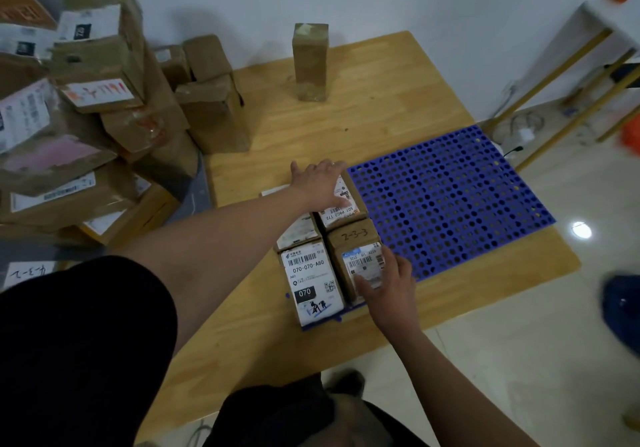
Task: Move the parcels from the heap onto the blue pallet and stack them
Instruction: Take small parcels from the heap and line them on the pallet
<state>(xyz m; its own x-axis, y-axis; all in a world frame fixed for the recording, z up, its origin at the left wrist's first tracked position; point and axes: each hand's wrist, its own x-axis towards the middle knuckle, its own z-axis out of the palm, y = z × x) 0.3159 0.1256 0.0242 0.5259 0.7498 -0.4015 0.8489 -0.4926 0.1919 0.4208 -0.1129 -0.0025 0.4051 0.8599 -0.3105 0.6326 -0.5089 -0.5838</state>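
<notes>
Two bare arms reach out over a pale wooden desk [381, 117]. One blue pallet [450, 187] with round holes lies on the desk from the centre out to 3 o'clock. Four parcels stand on its 9 o'clock end in a tight block of two by two, all touching.

At the near left of the block is the 070 parcel [311, 280], with a white label. Just beside it, at the near right, is the 2-3-3 parcel [349, 239]. The right grip [388, 287] rests on it, fingers straight and apart along the 3 o'clock edge, thumb on the label.

Behind these are the far-left parcel [298, 230], partly hidden by the forearm, and the far-right parcel [341, 211]. The left grip [322, 183] lies flat on top of the far-right parcel, fingers straight and spread.

Further off, at 12 o'clock, one tall parcel [310, 62] stands upright on the desk, well apart from the block. From 9 to 11 o'clock rises the heap [86, 100] of brown parcels, tilted and overlapping, so that an exact count cannot be told.
</notes>
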